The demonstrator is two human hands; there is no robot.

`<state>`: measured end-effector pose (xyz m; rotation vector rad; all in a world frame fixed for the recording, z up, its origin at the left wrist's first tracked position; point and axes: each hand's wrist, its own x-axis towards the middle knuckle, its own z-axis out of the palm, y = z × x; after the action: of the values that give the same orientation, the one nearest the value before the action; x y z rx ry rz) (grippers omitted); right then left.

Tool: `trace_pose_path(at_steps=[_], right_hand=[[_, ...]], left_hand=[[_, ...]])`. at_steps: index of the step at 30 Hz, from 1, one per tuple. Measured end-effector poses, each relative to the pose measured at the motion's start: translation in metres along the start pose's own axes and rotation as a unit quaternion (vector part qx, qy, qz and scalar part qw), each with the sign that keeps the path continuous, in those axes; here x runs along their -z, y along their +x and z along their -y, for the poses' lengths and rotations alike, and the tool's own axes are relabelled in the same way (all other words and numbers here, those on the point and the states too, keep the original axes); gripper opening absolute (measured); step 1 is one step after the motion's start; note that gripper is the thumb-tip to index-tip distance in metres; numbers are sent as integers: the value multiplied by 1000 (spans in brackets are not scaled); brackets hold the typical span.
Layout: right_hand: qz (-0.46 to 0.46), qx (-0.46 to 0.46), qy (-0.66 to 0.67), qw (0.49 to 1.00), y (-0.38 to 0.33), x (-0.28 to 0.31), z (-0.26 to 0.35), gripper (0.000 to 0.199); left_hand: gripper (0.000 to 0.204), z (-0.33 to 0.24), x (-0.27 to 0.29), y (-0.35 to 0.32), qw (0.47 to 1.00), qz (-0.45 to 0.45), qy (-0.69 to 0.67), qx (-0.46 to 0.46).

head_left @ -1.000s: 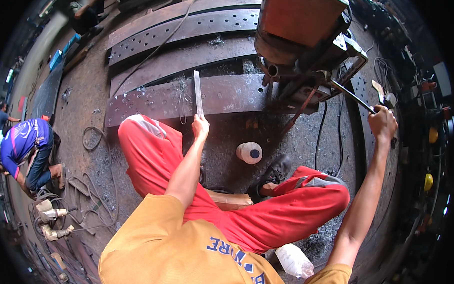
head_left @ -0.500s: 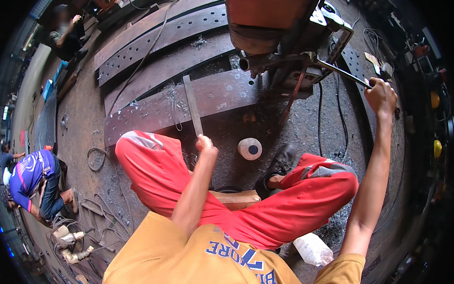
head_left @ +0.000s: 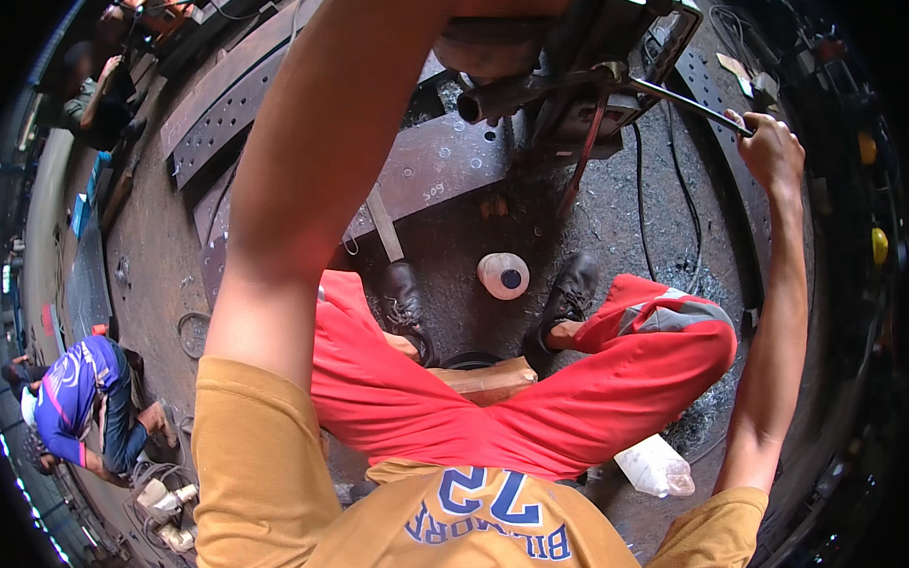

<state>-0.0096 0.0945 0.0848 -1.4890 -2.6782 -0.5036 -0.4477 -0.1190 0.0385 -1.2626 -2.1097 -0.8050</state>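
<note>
My right hand (head_left: pixel 774 153) is closed around the end of a long metal lever (head_left: pixel 681 100) on the right of a drilling machine (head_left: pixel 588 126). My left arm (head_left: pixel 304 159) stretches up across the view beside the machine, and its hand is beyond the top edge, so its fingers cannot be seen. The machine stands by a dark steel plate (head_left: pixel 444 163) with marked circles and holes. Below my left arm, a flat metal strip (head_left: pixel 384 224) lies across the plate's near edge, with nothing holding it. A white bottle with a dark cap (head_left: pixel 503 276) stands between my shoes.
Black cables (head_left: pixel 641 200) run along the floor right of the machine. Metal shavings lie scattered about. A clear plastic bottle (head_left: pixel 656 466) is by my right thigh, and a wooden block (head_left: pixel 491 380) is beneath my legs. One person bends over (head_left: pixel 75 391) at left; another is at upper left.
My left hand has let go of the metal strip and risen out of view past the top edge. My right hand stays on the lever. The whole view has shifted slightly.
</note>
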Motion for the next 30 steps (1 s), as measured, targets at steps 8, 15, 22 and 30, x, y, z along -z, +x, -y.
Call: trace_pose_path(at_steps=[8, 15, 22, 30], right_hand=[[14, -63, -53, 997, -63, 33, 62, 39], [-46, -69, -33, 996, -92, 2, 78, 45], [-82, -4, -27, 996, -18, -31, 26, 45], [-69, 77, -14, 995, 67, -39, 15, 35]], left_hand=[[29, -3, 18, 23, 1000, -11, 23, -17], [27, 2, 21, 35, 999, -3, 32, -3], [25, 4, 32, 37, 1000, 4, 26, 3], [23, 11, 41, 39, 997, -16, 66, -31]])
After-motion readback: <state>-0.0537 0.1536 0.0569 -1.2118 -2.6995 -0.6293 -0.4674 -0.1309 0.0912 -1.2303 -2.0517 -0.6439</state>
